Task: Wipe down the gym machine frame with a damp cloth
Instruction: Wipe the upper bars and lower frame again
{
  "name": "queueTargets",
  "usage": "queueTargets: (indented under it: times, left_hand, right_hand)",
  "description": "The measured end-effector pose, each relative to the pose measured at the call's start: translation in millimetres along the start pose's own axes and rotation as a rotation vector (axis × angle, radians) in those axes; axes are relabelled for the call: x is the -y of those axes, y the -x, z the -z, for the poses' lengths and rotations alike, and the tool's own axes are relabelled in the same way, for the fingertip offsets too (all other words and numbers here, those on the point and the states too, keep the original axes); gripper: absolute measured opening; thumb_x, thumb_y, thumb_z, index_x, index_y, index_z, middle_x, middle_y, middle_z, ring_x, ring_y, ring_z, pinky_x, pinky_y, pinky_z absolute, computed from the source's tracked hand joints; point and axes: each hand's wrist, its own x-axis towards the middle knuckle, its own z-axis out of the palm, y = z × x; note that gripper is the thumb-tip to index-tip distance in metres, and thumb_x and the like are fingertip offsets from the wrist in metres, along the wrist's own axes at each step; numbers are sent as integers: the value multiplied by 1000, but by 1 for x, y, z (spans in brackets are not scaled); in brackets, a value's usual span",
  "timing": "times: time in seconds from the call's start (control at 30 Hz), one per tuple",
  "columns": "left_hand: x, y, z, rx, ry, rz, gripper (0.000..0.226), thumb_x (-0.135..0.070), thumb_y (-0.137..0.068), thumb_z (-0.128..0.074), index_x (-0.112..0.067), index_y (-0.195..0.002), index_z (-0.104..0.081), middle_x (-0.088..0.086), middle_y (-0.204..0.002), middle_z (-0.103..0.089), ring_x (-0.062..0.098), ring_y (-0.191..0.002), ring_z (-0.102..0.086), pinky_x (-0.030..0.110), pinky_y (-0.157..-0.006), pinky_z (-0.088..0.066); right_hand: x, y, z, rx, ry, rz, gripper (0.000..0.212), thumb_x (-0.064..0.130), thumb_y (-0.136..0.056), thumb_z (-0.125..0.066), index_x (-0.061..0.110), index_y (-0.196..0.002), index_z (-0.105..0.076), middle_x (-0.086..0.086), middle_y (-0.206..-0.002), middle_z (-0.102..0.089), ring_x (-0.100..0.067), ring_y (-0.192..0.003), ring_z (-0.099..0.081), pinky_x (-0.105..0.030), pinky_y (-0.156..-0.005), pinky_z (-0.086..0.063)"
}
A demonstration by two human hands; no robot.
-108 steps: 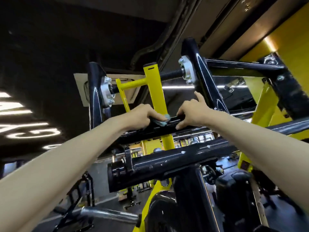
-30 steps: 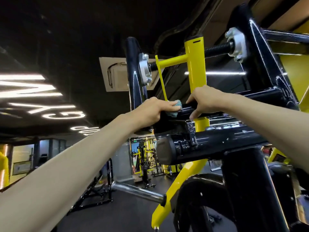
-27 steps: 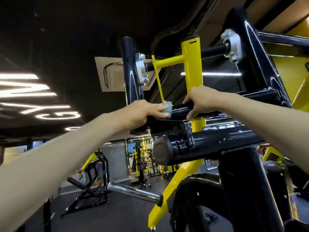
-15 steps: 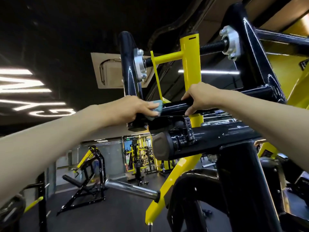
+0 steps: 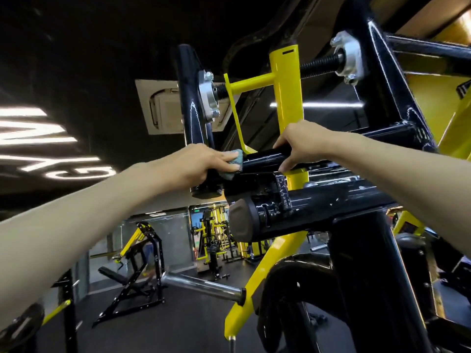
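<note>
Dark gym hall with a black ceiling, dark floor (image 5: pixel 163 324) and a recessed ceiling air unit (image 5: pixel 163 108) overhead. Lit sign (image 5: pixel 51 149) at left — white letters seen at a slant, not clearly readable. More yellow-and-black machines (image 5: pixel 211 240) far back beyond a glass partition; an angled black rack (image 5: pixel 137 276) nearer on the left.

Close up, filling the right half: gym machine frame (image 5: pixel 362 263) in glossy black tube, with a yellow upright (image 5: pixel 286 98) rising through it and a yellow diagonal leg (image 5: pixel 257 286) running down to the floor. Thick black horizontal tube (image 5: pixel 318 207) capped at its left end. Chrome bar (image 5: pixel 204 286) jutting out low at centre. Threaded rod (image 5: pixel 318 63) and silver flanges (image 5: pixel 348 57) across the top.

Above the thick tube, a thinner black crossbar (image 5: pixel 262 160). Right hand (image 5: pixel 303 143) wrapped over that crossbar just beside the yellow upright — grip clenched on the bar. Left hand (image 5: pixel 201 164) at the crossbar's left end, grip closed on a small blue-green cloth (image 5: pixel 57 159) pressed against the bar where it meets the black left upright (image 5: pixel 191 98); only a bunched corner of cloth visible past the fingertips (image 5: pixel 229 156).
</note>
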Motion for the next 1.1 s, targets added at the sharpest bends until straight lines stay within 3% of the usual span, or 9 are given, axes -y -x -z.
queueTargets:
  times: [0.13,0.23,0.3,0.47,0.53,0.6,0.8,0.97,1.1]
  left_hand:
    - [-31,-49,-5,-10,104,-61,71,22,-75,-45,-20,-131,-58,0,-143,-46,28,-124,-54,46,-99,-44]
    - [-11,-30,6,80,200,50,67,20,-82,-44,-25,-130,-58,-5,-144,-47,17,-133,-44,29,-113,-31]
    - [6,0,12,131,224,113,64,19,-85,-46,-27,-128,-58,-10,-144,-44,11,-136,-38,14,-108,-24]
    - [-21,-35,12,80,259,122,65,22,-84,-40,-21,-130,-59,-5,-145,-45,12,-137,-36,17,-111,-24]
    - [-40,-64,11,89,257,76,69,23,-80,-38,-20,-131,-58,-4,-145,-45,13,-138,-36,24,-114,-24]
    - [-41,-67,14,110,256,70,72,23,-81,-37,-23,-133,-56,-7,-147,-42,10,-138,-33,16,-112,-18]
    - [-12,-8,19,171,239,195,64,21,-86,-43,-22,-132,-55,-8,-147,-38,5,-137,-30,-5,-99,-12]
    - [-46,-50,12,116,274,147,67,25,-83,-39,-17,-132,-57,-5,-148,-39,8,-139,-29,8,-110,-11]
    - [-18,-15,17,218,197,172,68,23,-82,-43,-24,-128,-59,-22,-140,-34,6,-137,-32,24,-117,-21]
  right_hand:
    - [4,0,3,-8,47,-19,49,38,-73,-82,12,-112,-67,3,-74,-57,-13,-67,-50,-28,-57,-38]
    - [0,0,1,4,25,4,62,39,-71,-83,16,-126,-63,0,-93,-63,-17,-82,-52,-29,-70,-42]
    - [-2,0,2,11,-4,20,68,39,-70,-83,17,-130,-60,-4,-111,-67,-20,-91,-55,-30,-75,-43]
    - [-1,-1,1,15,112,32,77,46,-72,-80,20,-139,-51,-4,-127,-61,-26,-116,-54,-32,-81,-44]
    - [-4,2,4,12,158,32,91,50,-73,-77,19,-148,-36,-3,-143,-49,-27,-131,-43,-36,-100,-39]
    - [-13,9,11,39,119,12,99,52,-74,-76,17,-152,-26,-5,-153,-37,-28,-140,-32,-40,-115,-21]
    - [-55,34,25,12,-17,1,71,39,-82,-73,12,-141,-46,-9,-142,-51,-25,-131,-46,-41,-109,-37]
    - [-62,31,18,-17,-67,29,48,28,-84,-74,13,-127,-62,-8,-124,-64,-25,-115,-57,-42,-100,-44]
    - [-64,30,17,-12,-105,45,46,26,-84,-73,14,-127,-62,-9,-124,-63,-26,-114,-57,-44,-99,-45]
